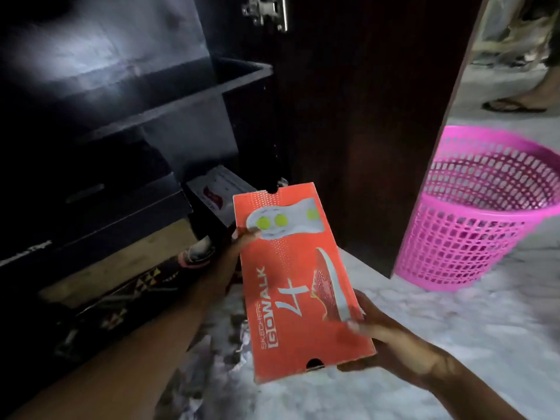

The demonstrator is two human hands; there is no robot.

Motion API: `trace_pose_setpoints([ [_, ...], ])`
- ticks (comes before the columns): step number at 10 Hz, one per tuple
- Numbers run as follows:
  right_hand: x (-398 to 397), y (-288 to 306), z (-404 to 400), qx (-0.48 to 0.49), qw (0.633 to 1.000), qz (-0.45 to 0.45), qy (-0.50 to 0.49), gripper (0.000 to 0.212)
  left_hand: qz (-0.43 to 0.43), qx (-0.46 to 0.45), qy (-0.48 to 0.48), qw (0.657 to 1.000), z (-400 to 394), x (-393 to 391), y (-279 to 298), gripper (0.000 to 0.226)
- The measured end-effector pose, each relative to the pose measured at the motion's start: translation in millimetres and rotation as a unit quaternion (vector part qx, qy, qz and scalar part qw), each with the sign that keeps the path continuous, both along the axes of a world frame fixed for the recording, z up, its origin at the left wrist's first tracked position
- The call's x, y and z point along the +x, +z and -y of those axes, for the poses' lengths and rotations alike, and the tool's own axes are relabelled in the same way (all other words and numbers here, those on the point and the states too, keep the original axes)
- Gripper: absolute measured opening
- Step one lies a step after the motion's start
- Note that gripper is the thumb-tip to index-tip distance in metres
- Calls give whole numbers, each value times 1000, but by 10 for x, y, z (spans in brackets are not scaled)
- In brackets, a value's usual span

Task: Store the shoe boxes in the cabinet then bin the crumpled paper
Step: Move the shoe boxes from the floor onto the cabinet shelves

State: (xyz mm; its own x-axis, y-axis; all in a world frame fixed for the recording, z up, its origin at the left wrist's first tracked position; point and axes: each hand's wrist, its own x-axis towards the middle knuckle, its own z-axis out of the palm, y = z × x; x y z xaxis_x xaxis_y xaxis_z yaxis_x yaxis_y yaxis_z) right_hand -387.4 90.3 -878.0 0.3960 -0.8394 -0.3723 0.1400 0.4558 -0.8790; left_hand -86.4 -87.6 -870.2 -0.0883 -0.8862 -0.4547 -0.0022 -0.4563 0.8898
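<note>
An orange shoe box point(300, 283) with a printed red shoe and a sole picture is held flat in front of the open dark cabinet point(136, 95). My left hand point(242, 241) grips its far left edge, thumb on the lid. My right hand point(385, 338) grips the near right corner. A white shoe box point(218, 192) lies inside the cabinet's lower compartment, just beyond the orange one. Crumpled paper point(242, 341) shows partly on the floor under the box.
The cabinet door point(378, 116) stands open to the right of the box. A pink mesh bin point(472, 213) sits on the pale floor beyond the door. Shoes and a patterned cloth point(130, 295) lie at the cabinet's bottom. Another person's sandalled foot point(521, 101) is at the far right.
</note>
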Motion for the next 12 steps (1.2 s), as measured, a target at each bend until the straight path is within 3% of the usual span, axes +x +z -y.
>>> trace_pose_setpoints([
  [1, 186, 222, 338, -18, 999, -4, -39, 61, -13, -47, 42, 998, -111, 68, 364, 72],
  [2, 410, 431, 846, -8, 997, 5, -73, 57, 38, -154, 89, 983, -53, 120, 625, 54],
  [4, 881, 735, 1932, 1, 992, -54, -117, 56, 157, -288, 99, 939, -135, 181, 603, 64],
  [6, 1228, 896, 2622, -45, 990, -83, -103, 28, 275, -313, 116, 902, 179, 158, 383, 67],
  [7, 1410, 854, 2816, -73, 986, -89, -124, 35, 302, -322, 148, 885, 413, 121, 288, 57],
  [8, 1555, 704, 3040, -94, 971, -119, -187, 55, 317, -316, 159, 880, 640, 161, 242, 54],
  [9, 1567, 516, 3264, -97, 949, -200, -224, 110, 332, -296, 149, 883, 712, 143, 255, 56],
  [10, 1426, 95, 3693, -131, 935, -238, -227, 134, 341, -289, 159, 880, 651, 128, 265, 72],
  [11, 1316, 79, 3556, -163, 921, -278, -219, 120, 328, -263, 162, 893, 342, 48, 342, 86],
  [12, 1285, 509, 2755, -198, 898, -330, -213, 67, 369, -208, 160, 892, 8, -50, 357, 79],
])
